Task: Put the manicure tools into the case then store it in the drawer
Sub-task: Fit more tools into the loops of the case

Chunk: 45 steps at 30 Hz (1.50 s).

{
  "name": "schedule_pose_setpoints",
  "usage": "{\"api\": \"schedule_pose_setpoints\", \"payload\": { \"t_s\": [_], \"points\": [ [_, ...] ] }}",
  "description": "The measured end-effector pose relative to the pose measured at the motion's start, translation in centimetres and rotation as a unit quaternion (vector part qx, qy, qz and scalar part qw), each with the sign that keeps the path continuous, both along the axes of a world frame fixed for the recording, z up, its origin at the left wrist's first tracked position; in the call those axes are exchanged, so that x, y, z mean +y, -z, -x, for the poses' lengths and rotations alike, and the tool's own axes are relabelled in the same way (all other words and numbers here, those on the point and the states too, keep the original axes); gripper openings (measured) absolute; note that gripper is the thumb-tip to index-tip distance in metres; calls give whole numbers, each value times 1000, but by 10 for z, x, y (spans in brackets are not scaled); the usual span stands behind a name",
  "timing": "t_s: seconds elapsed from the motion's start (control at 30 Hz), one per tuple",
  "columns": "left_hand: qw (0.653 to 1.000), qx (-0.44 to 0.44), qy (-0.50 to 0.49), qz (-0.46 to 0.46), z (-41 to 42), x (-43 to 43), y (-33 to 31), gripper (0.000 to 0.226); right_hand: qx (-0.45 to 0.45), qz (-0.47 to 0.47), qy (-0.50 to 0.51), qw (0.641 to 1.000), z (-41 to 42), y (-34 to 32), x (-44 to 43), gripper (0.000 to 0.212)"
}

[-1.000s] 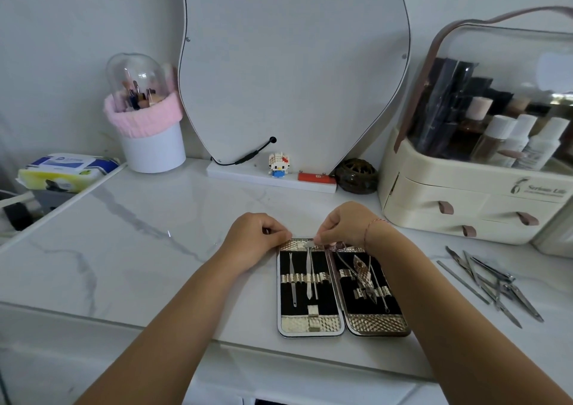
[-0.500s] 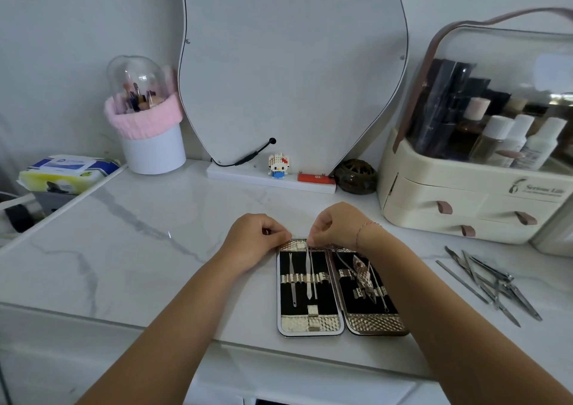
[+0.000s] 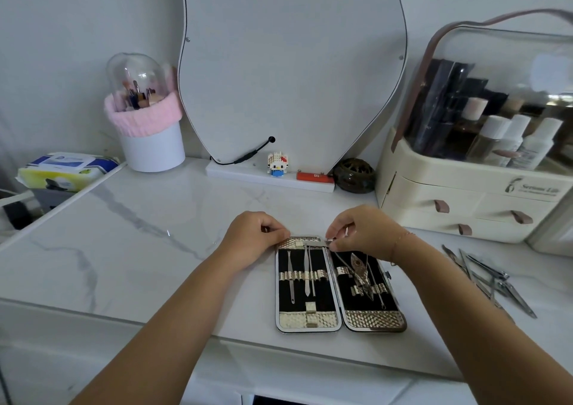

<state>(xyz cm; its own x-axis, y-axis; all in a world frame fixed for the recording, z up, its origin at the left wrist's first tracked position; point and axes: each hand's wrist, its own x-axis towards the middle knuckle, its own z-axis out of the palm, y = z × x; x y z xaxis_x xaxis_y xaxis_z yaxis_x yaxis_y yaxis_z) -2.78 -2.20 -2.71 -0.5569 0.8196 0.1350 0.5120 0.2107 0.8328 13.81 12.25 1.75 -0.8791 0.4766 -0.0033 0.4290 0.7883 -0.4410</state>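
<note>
Your right hand [image 3: 366, 234] hid the far right corner of the open black-lined, gold-trimmed manicure case [image 3: 325, 297]; the small metal item in its fingertips was too small to identify. The cream plastic cosmetics organiser [image 3: 449, 193] ran off the right edge, its lettering blurred.

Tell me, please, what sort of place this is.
Most likely a home dressing table: a curvy mirror stands at the wall, a brush cup beside it, and a cosmetics organiser with drawers holds bottles.
</note>
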Motion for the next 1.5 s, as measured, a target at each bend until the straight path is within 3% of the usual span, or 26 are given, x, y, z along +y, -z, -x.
{"api": "schedule_pose_setpoints", "payload": {
  "t_s": [0.77, 1.03, 1.27, 1.5],
  "points": [
    [1000, 4, 0, -1, 2, 2, 2, 19, 19, -11, -15, 1000, 11, 1, -13, 28],
    [1000, 8, 9, 11, 1, 0, 1, 9, 47, -5, 9, 999, 15, 3, -13, 20],
    [1000, 14, 6, 13, 1, 0, 2, 12, 75, 69, -5, 995, 11, 6, -6, 17],
    [1000, 14, 5, 13, 2, 1, 3, 10, 12, -15, -25, 999, 19, 2, -10, 6]
  ]
}}
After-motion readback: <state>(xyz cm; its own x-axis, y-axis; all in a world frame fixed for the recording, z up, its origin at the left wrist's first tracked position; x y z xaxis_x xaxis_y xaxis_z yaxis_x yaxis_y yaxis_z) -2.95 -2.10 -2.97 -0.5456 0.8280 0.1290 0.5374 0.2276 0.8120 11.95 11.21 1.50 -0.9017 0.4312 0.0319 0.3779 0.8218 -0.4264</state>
